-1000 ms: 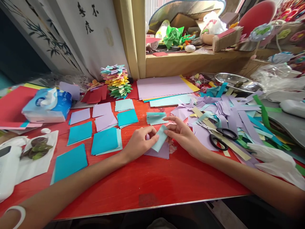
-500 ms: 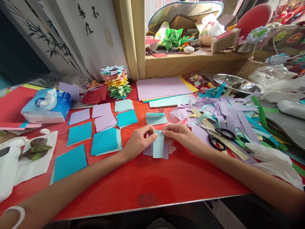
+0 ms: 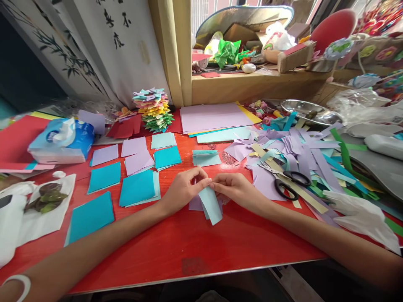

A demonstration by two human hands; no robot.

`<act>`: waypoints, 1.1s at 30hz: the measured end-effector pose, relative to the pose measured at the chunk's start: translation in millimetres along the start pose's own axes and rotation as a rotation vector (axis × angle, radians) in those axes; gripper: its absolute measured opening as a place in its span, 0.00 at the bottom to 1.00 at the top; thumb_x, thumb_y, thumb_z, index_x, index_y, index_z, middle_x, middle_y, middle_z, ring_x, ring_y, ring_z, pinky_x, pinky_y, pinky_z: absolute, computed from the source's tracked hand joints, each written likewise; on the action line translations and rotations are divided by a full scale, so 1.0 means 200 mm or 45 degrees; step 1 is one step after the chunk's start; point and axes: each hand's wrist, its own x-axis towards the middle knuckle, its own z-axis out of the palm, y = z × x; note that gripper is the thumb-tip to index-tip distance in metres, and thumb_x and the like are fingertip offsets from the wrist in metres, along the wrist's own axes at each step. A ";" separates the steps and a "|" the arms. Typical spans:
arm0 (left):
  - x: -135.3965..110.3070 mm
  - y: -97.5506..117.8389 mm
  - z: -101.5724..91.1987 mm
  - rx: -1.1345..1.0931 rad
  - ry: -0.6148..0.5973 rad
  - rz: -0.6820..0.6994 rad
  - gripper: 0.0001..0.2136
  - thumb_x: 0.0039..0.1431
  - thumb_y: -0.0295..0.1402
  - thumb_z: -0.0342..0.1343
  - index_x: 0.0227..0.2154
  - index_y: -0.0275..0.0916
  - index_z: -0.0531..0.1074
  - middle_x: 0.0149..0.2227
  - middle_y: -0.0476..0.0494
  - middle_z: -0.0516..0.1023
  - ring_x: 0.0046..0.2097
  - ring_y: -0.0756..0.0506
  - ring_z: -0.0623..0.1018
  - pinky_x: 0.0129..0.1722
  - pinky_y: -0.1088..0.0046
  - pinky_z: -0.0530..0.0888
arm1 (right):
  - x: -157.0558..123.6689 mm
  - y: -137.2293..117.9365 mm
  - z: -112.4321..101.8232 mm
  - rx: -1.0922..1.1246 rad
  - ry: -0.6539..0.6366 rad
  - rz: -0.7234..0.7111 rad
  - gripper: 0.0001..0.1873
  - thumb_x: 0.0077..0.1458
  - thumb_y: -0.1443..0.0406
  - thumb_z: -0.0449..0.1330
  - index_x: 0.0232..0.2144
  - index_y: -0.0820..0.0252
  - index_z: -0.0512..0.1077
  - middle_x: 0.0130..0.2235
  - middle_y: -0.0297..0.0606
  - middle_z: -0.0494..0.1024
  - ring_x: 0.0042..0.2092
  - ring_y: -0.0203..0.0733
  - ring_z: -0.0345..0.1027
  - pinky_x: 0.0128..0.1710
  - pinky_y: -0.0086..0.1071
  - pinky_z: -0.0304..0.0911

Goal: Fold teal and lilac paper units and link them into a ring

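Observation:
A pale blue folded paper [image 3: 211,205] hangs slanted between my two hands, its two layers parted at the lower end. My left hand [image 3: 189,186] pinches its top edge between thumb and fingers. Close against it, my right hand [image 3: 231,184] pinches the upper right corner. Behind and beneath lies a lavender paper [image 3: 195,203] on the red table, partly covered. Just beyond my hands rests a small pile of folded pale blue papers [image 3: 206,158].
Stacks of teal squares [image 3: 137,187] and lavender squares [image 3: 138,161] lie left. At right are black-handled scissors [image 3: 286,188] on paper strips [image 3: 302,147]. Farther back stand a folded-paper tower [image 3: 154,109], a tissue pack [image 3: 61,140], large sheets [image 3: 214,117] and a metal bowl [image 3: 315,111].
The pale blue paper has swung from upright to slanted, its lower end moving right and toward me, and its layers have spread. Both hands have closed in on its top edge.

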 end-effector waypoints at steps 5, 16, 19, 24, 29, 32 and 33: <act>-0.01 0.00 0.00 -0.017 0.071 0.023 0.11 0.59 0.38 0.47 0.26 0.38 0.66 0.27 0.50 0.69 0.30 0.51 0.67 0.30 0.76 0.64 | -0.01 0.00 0.02 0.039 -0.005 0.048 0.12 0.50 0.58 0.59 0.25 0.62 0.69 0.24 0.30 0.69 0.25 0.30 0.63 0.24 0.25 0.58; 0.04 -0.06 -0.01 -0.176 0.569 -0.172 0.11 0.59 0.41 0.46 0.27 0.39 0.62 0.27 0.52 0.64 0.29 0.52 0.65 0.29 0.78 0.64 | -0.01 -0.04 0.00 -0.044 0.063 0.066 0.14 0.52 0.56 0.57 0.28 0.63 0.68 0.25 0.36 0.75 0.24 0.34 0.69 0.22 0.26 0.63; 0.04 -0.07 -0.01 -0.166 0.477 -0.187 0.10 0.59 0.42 0.47 0.31 0.40 0.62 0.29 0.51 0.67 0.32 0.51 0.69 0.31 0.77 0.66 | 0.00 -0.04 -0.03 0.028 0.168 -0.019 0.12 0.53 0.58 0.57 0.28 0.62 0.66 0.23 0.34 0.73 0.23 0.32 0.68 0.23 0.26 0.64; 0.04 -0.06 0.00 -0.096 0.376 -0.219 0.11 0.59 0.42 0.46 0.37 0.40 0.64 0.33 0.48 0.71 0.37 0.48 0.72 0.38 0.73 0.67 | 0.07 0.00 -0.14 0.001 0.355 -0.059 0.10 0.53 0.60 0.57 0.30 0.62 0.67 0.20 0.31 0.70 0.22 0.32 0.66 0.23 0.26 0.63; 0.05 -0.07 0.00 -0.104 0.425 -0.195 0.09 0.61 0.38 0.43 0.38 0.40 0.63 0.31 0.50 0.70 0.37 0.50 0.71 0.39 0.75 0.66 | 0.14 0.04 -0.23 -0.007 0.408 -0.048 0.12 0.49 0.59 0.60 0.33 0.63 0.69 0.23 0.34 0.69 0.24 0.33 0.66 0.24 0.28 0.67; 0.05 -0.08 0.00 -0.114 0.459 -0.198 0.08 0.61 0.37 0.43 0.38 0.40 0.63 0.34 0.49 0.69 0.38 0.50 0.70 0.40 0.75 0.66 | 0.16 0.05 -0.23 0.073 0.425 -0.107 0.14 0.50 0.58 0.59 0.37 0.61 0.69 0.35 0.39 0.71 0.35 0.36 0.68 0.35 0.33 0.70; 0.05 -0.09 0.01 -0.118 0.480 -0.194 0.08 0.61 0.37 0.44 0.38 0.40 0.63 0.36 0.48 0.69 0.39 0.50 0.70 0.41 0.75 0.66 | 0.16 0.05 -0.23 0.068 0.444 -0.137 0.14 0.51 0.59 0.58 0.38 0.61 0.69 0.39 0.40 0.71 0.38 0.37 0.67 0.39 0.35 0.70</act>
